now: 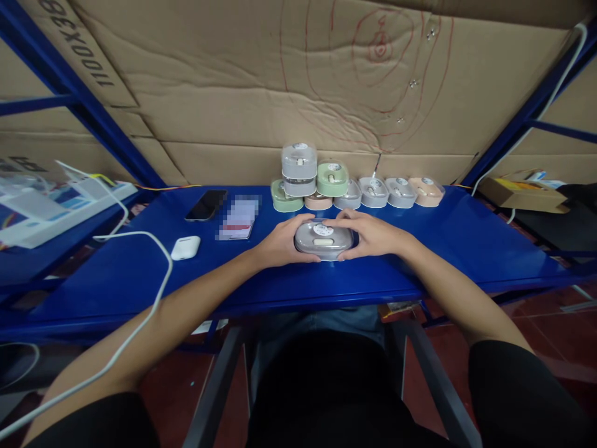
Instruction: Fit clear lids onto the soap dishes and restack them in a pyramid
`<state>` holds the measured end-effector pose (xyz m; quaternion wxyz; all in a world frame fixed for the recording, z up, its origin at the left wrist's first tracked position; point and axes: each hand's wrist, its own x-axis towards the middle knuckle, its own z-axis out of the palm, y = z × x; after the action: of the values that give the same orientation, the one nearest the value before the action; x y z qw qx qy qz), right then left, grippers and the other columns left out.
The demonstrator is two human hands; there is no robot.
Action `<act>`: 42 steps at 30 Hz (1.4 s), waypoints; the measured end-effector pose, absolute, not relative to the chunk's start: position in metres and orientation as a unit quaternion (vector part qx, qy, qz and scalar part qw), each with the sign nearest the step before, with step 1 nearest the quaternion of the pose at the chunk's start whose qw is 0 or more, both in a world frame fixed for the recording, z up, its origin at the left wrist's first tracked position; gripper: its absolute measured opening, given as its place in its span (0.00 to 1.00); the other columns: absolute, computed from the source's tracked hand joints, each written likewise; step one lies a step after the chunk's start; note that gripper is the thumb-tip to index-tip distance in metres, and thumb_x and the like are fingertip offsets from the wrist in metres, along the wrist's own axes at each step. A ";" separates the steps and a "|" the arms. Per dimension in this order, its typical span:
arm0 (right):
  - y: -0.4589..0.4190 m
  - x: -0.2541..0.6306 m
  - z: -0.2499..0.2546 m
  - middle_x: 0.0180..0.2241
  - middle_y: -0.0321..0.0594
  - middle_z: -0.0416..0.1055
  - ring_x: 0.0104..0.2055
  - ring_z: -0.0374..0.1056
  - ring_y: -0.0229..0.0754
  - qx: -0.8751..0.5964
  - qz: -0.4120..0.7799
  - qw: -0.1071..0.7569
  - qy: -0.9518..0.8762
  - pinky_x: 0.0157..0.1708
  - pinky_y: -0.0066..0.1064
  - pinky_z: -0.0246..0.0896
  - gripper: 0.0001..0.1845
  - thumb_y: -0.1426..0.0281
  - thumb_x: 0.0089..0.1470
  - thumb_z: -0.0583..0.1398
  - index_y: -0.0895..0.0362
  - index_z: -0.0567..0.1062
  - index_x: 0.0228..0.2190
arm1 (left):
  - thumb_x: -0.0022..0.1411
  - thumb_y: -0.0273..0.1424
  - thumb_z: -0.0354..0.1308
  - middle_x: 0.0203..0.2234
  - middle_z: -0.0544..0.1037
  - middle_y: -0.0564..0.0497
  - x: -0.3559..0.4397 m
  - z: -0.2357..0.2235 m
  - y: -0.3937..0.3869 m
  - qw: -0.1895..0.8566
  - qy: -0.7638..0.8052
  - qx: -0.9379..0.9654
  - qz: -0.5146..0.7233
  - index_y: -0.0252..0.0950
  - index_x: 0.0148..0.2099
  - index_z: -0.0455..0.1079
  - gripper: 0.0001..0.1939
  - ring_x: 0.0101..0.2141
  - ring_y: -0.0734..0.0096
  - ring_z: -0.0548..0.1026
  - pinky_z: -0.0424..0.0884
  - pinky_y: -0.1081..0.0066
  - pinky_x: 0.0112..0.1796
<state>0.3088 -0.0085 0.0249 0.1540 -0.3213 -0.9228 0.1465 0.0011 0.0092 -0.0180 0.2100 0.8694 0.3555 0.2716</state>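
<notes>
A white cable [165, 280] crosses over the left forearm [205, 283]. Farther out, the left hand [280, 242] and right hand [375, 235] clasp the grey case [321, 252] between them, just nearer than the stacked cases [332, 180]. It is probably light and rigid, with a slippery lid; grip its rounded ends, clear of the pale tab [323, 242].

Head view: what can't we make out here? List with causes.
- Ends of the held grey box: covered by the left hand and right hand.
- Print on its label: too small, blurred.
- Screen of the pixelated phone: masked by blocks.
- Far end of the white cable: cut off at the lower left edge.

All in the head view.
</notes>
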 end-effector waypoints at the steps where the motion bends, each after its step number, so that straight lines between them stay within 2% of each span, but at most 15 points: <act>1: -0.009 0.309 0.025 0.58 0.49 0.71 0.54 0.74 0.55 -0.320 0.147 0.154 -0.923 0.58 0.53 0.73 0.51 0.45 0.57 0.74 0.46 0.69 0.74 | 0.48 0.55 0.82 0.69 0.76 0.38 0.001 -0.018 0.009 0.212 0.355 0.869 0.272 0.43 0.72 0.65 0.55 0.67 0.38 0.76 0.72 0.42 0.68; 7: -0.011 0.307 0.027 0.58 0.49 0.71 0.53 0.74 0.56 -0.313 0.137 0.154 -0.927 0.57 0.53 0.74 0.49 0.46 0.58 0.74 0.43 0.69 0.74 | 0.48 0.54 0.82 0.68 0.77 0.39 0.001 -0.019 0.010 0.213 0.354 0.867 0.277 0.45 0.71 0.66 0.54 0.66 0.38 0.77 0.73 0.40 0.66; 17: -0.016 0.303 0.029 0.59 0.50 0.70 0.53 0.73 0.57 -0.323 0.103 0.137 -0.931 0.53 0.50 0.74 0.48 0.51 0.58 0.73 0.44 0.69 0.75 | 0.48 0.54 0.81 0.65 0.79 0.41 0.003 -0.014 0.008 0.204 0.358 0.870 0.272 0.43 0.69 0.67 0.52 0.64 0.40 0.79 0.75 0.46 0.65; 23: -0.011 0.306 0.028 0.57 0.48 0.71 0.52 0.73 0.55 -0.306 0.125 0.149 -0.932 0.55 0.49 0.75 0.48 0.50 0.58 0.74 0.44 0.70 0.74 | 0.49 0.54 0.81 0.67 0.77 0.40 0.003 -0.019 0.010 0.207 0.353 0.870 0.274 0.46 0.70 0.66 0.52 0.65 0.39 0.77 0.74 0.42 0.65; 27: -0.010 0.306 0.028 0.58 0.48 0.71 0.54 0.74 0.55 -0.300 0.141 0.155 -0.931 0.58 0.51 0.74 0.48 0.50 0.59 0.74 0.43 0.69 0.74 | 0.51 0.54 0.80 0.71 0.72 0.36 0.003 -0.022 0.009 0.222 0.354 0.868 0.268 0.43 0.72 0.63 0.54 0.69 0.36 0.73 0.71 0.39 0.68; 31: -0.012 0.300 0.022 0.66 0.52 0.68 0.63 0.72 0.61 -0.307 0.150 0.153 -0.927 0.62 0.54 0.72 0.52 0.47 0.58 0.74 0.45 0.65 0.76 | 0.52 0.54 0.79 0.71 0.71 0.34 0.004 -0.022 0.008 0.236 0.357 0.865 0.262 0.41 0.73 0.62 0.55 0.70 0.34 0.71 0.69 0.37 0.69; 35: -0.009 0.297 0.016 0.64 0.54 0.69 0.61 0.73 0.62 -0.311 0.146 0.158 -0.926 0.62 0.54 0.72 0.56 0.46 0.56 0.75 0.49 0.64 0.76 | 0.50 0.54 0.80 0.70 0.73 0.35 0.003 -0.020 0.007 0.244 0.357 0.861 0.268 0.43 0.75 0.59 0.57 0.68 0.34 0.74 0.70 0.37 0.67; 38: -0.006 0.303 0.022 0.62 0.53 0.72 0.60 0.74 0.62 -0.304 0.142 0.172 -0.926 0.63 0.56 0.72 0.54 0.48 0.55 0.75 0.50 0.67 0.75 | 0.53 0.52 0.78 0.66 0.76 0.34 0.001 -0.017 0.008 0.254 0.332 0.860 0.293 0.42 0.77 0.55 0.58 0.64 0.38 0.78 0.74 0.39 0.65; 42: 0.004 0.331 0.044 0.63 0.49 0.76 0.63 0.73 0.63 -0.292 0.121 0.244 -0.917 0.67 0.61 0.67 0.49 0.47 0.54 0.75 0.47 0.72 0.72 | 0.61 0.49 0.72 0.62 0.78 0.34 -0.003 -0.015 0.011 0.230 0.310 0.854 0.349 0.39 0.76 0.55 0.50 0.59 0.45 0.80 0.78 0.46 0.59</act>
<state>0.3312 0.0035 0.0442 0.2443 -0.2923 -0.9166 0.1209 -0.0027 0.0108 -0.0150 0.2298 0.8540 0.3104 0.3487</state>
